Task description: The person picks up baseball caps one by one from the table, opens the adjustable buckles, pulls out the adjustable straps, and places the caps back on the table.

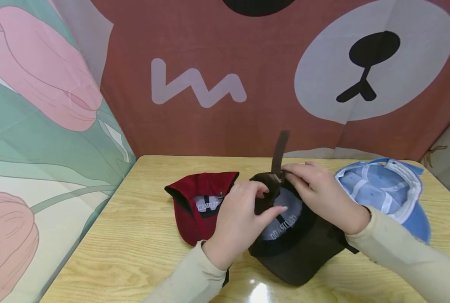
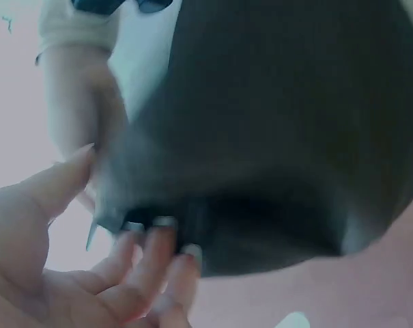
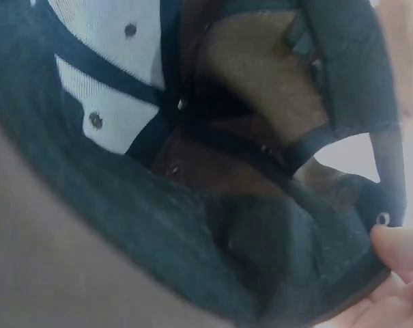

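Note:
A dark brown cap is tipped in the head view, its open underside and grey lining facing me and its brim low. My right hand pinches its back edge; in the right wrist view the thumb presses beside a small metal eyelet. At the same edge my left hand has its fingers curled round the fabric, the thumb lying over the opening. A loose brown strap sticks up between the hands. In the left wrist view the left fingertips touch the blurred outside of the crown.
A red cap lies to the left, partly hidden by the left hand. On the right a light blue cap rests with its opening up, behind the right forearm. The wooden table ends at a printed cloth backdrop.

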### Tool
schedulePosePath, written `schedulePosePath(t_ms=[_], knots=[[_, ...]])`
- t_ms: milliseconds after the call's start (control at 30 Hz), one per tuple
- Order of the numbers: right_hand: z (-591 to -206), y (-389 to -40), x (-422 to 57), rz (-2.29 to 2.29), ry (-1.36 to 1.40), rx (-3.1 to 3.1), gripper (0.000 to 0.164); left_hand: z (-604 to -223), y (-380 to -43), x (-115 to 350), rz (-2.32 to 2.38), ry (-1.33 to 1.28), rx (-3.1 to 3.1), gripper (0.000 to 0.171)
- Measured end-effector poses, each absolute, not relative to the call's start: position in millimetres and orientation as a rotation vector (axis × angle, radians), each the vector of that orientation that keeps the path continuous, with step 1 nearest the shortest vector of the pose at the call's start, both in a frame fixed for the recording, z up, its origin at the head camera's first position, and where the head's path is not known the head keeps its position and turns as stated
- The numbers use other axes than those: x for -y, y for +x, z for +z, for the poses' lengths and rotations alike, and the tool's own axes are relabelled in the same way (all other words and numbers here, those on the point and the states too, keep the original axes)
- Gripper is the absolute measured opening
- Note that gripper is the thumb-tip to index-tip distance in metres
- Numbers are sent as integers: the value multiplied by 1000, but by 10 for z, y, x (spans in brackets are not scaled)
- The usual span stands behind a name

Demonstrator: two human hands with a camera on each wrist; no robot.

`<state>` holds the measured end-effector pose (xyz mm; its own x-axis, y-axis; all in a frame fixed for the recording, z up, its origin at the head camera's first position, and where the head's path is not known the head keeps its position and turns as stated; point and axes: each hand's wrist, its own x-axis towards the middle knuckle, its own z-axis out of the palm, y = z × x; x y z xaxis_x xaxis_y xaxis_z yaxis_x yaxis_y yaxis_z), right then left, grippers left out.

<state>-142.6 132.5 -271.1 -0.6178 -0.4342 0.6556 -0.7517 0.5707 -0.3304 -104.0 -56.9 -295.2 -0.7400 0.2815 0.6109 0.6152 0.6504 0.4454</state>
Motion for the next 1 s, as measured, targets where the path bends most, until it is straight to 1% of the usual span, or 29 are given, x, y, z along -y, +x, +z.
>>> schedulePosePath(t_ms=[33, 100, 200, 267, 333, 400, 533, 633, 700, 733, 833, 1000], knots=[[-2692, -1418, -1326, 828, 930, 2310, 22, -2963, -1043, 564, -862, -695, 2381, 36], [-2661, -1412, -1325, 842, 915, 2344, 22, -2985, -1059, 560, -830, -681, 2374, 32], [-2625, -1410, -1314, 820, 947, 2350, 22, -2984, -1090, 570, -914, -628, 2332, 19], [-2608, -1413, -1318, 770, 975, 2347, 19, -2963, -1113, 586, -1007, -603, 2287, 14], [-2591, -1419, -1328, 710, 1007, 2340, 15, -2927, -1136, 604, -1062, -597, 2249, 14], [-2578, -1429, -1345, 644, 1038, 2329, 16, -2894, -1163, 619, -1070, -596, 2225, 15], [-2568, -1454, -1368, 513, 1101, 2273, 20, -2846, -1216, 644, -1044, -613, 2172, 15], [-2575, -1475, -1371, 445, 1118, 2217, 27, -2818, -1240, 662, -1009, -645, 2132, 15], [-2584, -1487, -1369, 409, 1127, 2175, 12, -2802, -1249, 671, -985, -666, 2117, 16], [-2588, -1492, -1369, 385, 1133, 2154, 9, -2797, -1254, 674, -976, -674, 2114, 17], [-2590, -1506, -1364, 287, 1158, 2086, 11, -2793, -1269, 679, -943, -687, 2117, 19], [-2592, -1529, -1334, 182, 1190, 2021, 7, -2788, -1273, 675, -850, -673, 2136, 19]])
